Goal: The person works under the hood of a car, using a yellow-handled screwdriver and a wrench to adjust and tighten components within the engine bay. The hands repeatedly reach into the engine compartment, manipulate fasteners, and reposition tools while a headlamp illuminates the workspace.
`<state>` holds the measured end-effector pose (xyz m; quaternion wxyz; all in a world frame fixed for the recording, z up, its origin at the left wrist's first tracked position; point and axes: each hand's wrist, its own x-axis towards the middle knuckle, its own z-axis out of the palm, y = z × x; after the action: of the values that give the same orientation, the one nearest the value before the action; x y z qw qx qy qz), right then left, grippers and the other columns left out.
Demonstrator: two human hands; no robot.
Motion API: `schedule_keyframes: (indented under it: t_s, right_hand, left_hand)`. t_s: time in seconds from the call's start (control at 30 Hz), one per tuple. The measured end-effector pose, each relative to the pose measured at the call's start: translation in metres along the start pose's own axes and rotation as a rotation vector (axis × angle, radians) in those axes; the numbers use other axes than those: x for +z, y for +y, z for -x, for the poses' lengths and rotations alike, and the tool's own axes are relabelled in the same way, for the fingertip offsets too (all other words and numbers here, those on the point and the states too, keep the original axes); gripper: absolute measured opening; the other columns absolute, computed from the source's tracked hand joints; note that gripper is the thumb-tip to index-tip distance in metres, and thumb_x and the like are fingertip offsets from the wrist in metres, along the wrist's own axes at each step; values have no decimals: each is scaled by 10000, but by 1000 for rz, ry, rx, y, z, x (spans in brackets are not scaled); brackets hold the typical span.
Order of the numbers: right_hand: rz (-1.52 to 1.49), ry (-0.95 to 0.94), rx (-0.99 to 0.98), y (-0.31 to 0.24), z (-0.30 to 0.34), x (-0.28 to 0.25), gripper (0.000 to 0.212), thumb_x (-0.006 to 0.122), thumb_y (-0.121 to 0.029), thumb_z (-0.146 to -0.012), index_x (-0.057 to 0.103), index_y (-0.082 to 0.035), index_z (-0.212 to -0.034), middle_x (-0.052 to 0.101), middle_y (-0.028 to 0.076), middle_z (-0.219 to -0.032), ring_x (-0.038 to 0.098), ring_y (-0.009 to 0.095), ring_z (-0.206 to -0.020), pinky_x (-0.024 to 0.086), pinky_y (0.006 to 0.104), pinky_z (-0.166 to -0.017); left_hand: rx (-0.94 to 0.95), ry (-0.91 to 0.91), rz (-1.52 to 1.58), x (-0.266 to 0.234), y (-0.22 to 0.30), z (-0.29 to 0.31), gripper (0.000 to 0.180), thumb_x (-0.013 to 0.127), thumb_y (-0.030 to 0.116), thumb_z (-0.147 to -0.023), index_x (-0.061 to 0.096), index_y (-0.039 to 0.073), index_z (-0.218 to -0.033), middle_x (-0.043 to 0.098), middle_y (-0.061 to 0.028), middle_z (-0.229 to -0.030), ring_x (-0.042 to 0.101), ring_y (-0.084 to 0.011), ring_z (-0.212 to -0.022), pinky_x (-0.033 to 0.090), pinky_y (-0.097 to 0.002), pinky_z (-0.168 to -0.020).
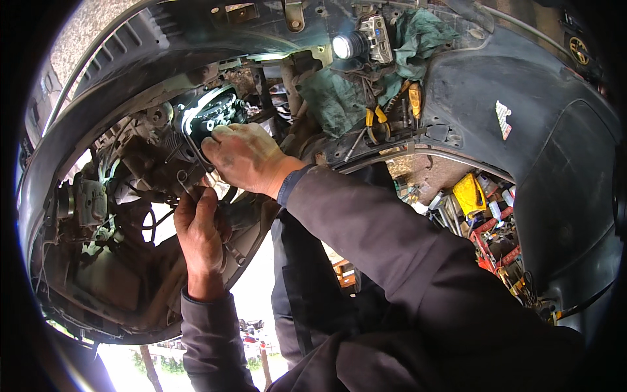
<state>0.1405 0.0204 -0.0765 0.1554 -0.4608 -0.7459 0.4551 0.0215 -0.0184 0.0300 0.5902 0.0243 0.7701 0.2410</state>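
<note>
I am looking into the stripped front end of a vehicle, and I take the round chrome-rimmed headlamp housing [210, 112] as my reference. My right hand [245, 157] lies just below and to the right of that housing, its fingers curled and pressed against the lower rim; I cannot tell whether they pinch anything. My left hand [199, 228] sits further below the housing, raised with its fingers closed around a thin bent wire clip [186, 179] that hangs under the housing's lower edge. Both forearms wear dark sleeves. Left of the housing, a grey metal bracket part [88, 202] sits among loose wires. To the right of the housing and a little higher, a lit work light [345, 46] shines from the top ledge, beside a crumpled green cloth [405, 39]. Right of the housing and below the cloth, yellow-handled pliers [375, 121] and a yellow-handled screwdriver [415, 98] rest on the bodywork. Far to the right and lower, past the dark bumper panel [522, 150], an open toolbox [490, 215] holds mixed red and yellow tools.
</note>
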Motion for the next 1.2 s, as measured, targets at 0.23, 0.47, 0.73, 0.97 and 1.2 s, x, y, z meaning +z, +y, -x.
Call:
schedule_keyframes:
  t_s: [0.23,0.47,0.73,0.97,1.2]
  right_hand:
    - [-6,49,22,-3,3,4,116,615,-145,-799,588,-70,-883,607,103,-844,647,312,-823,508,425,-706]
    - [-17,74,40,-2,4,6,152,625,-158,-802,590,-57,-910,608,104,-848,639,312,-828,506,424,-710]
    - [-350,312,344,-7,53,2,108,660,-65,-815,566,-20,-843,586,172,-765,603,388,-706,485,467,-616]
    - [-417,277,417,-9,60,2,62,639,-46,-840,611,-2,-875,628,171,-815,624,377,-771,496,442,-672]
    - [-477,323,379,-12,59,-2,96,639,-106,-864,601,-18,-870,625,168,-804,628,373,-744,503,458,-662]
  left_hand:
    - [19,-23,-34,2,3,4,185,569,163,-968,582,58,-1120,490,59,-733,382,-24,-476,308,-197,-408]
    - [-13,-73,-41,-2,-1,0,126,559,168,-970,585,75,-1051,477,63,-698,376,-27,-479,303,-200,-410]
    - [-110,-182,-133,10,-19,-31,252,467,263,-1012,574,93,-860,426,31,-600,348,-69,-423,278,-229,-376]
    - [266,-176,-404,13,-22,-46,221,485,207,-1009,591,77,-865,484,55,-647,377,-33,-506,290,-223,-430]
    - [131,-238,-534,-2,-4,-55,298,510,199,-1010,624,-20,-845,562,-8,-724,468,-90,-671,397,-270,-596]
